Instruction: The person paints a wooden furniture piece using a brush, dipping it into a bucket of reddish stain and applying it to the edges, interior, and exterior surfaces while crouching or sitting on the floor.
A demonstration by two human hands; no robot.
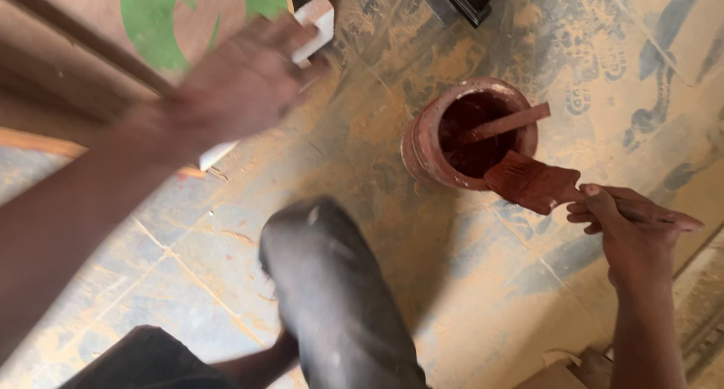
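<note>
Motion blurs the left hand [241, 87], partly hiding a white block [313, 23].

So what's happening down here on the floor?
A person crouches over a dusty floor. Their right hand holds a wide paintbrush coated in reddish-brown paint, its bristles resting at the rim of a paint-smeared pot. A stir stick leans inside the pot. Their left hand, blurred, is up by a white block and a wooden board; whether it grips the block is unclear.

A round, paint-smeared reddish-brown paint tin [469, 133] stands open on the floor [483, 283], far right of centre. At far left, a board [98, 19] bears a green round emblem [177, 16].
</note>
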